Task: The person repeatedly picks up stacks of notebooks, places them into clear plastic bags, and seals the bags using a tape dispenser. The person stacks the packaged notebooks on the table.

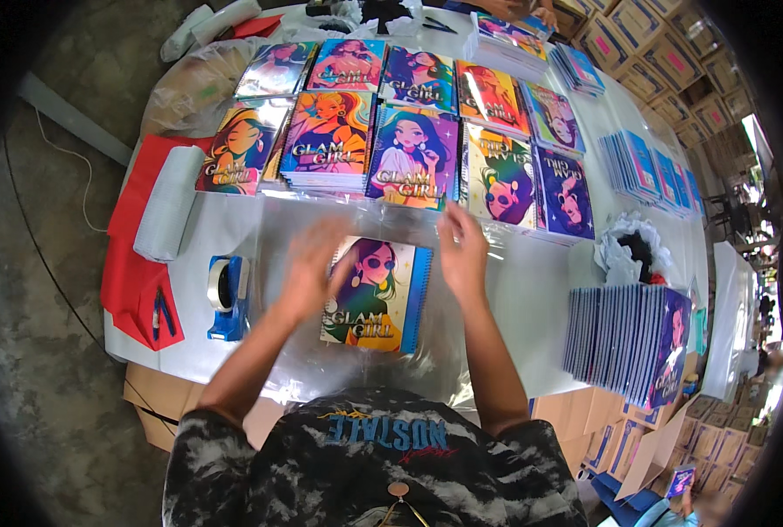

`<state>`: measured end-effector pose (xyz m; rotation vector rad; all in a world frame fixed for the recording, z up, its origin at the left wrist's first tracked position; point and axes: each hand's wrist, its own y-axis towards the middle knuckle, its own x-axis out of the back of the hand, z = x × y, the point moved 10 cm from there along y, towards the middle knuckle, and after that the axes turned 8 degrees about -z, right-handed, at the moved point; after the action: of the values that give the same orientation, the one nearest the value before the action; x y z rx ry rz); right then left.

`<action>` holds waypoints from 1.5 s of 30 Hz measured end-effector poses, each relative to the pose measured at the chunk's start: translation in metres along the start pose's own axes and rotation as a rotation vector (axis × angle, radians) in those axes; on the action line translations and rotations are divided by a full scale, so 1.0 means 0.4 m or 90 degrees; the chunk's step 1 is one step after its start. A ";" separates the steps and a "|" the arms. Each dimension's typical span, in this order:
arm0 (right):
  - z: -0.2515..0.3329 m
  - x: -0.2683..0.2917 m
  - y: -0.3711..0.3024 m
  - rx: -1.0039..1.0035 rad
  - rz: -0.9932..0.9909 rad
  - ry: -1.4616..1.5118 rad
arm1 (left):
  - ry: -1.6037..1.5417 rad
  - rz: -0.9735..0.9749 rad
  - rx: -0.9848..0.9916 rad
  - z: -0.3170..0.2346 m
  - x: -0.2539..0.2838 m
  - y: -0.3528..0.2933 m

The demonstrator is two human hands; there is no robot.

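A spiral-bound notebook lies in front of me on clear plastic film. Its cover shows an illustrated figure in sunglasses, and a blue strip runs along the coiled right edge. My left hand, blurred by motion, hovers at the notebook's upper left, its thumb apart from the fingers and reaching toward the cover. To the upper right of the notebook is my right hand, raised with fingers bent and thumb spread from them. Nothing is visibly held in either hand; whether the right fingertips touch film cannot be made out.
Stacks of colourful notebooks fill the table's far side. A blue tape dispenser, a bubble-wrap roll and pens are left. Rightward stands a notebook row by crumpled paper. Another person's hand shows far back.
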<state>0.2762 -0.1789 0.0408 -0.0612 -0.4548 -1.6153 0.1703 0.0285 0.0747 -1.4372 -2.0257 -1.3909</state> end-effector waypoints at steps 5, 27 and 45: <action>-0.043 -0.279 0.260 -0.133 0.137 -0.223 | 0.224 0.009 0.021 0.217 -0.121 0.249; -0.120 -0.085 -0.191 0.249 0.197 -0.409 | 0.045 0.289 0.051 -0.065 -0.134 -0.385; -0.117 0.144 -0.296 -0.029 0.199 -0.069 | 0.159 -0.091 0.289 0.421 0.217 0.178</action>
<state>0.1663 -0.2455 -0.0142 -0.2440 -0.4668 -1.3195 0.2372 0.2190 0.0902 -0.8975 -2.1278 -1.0063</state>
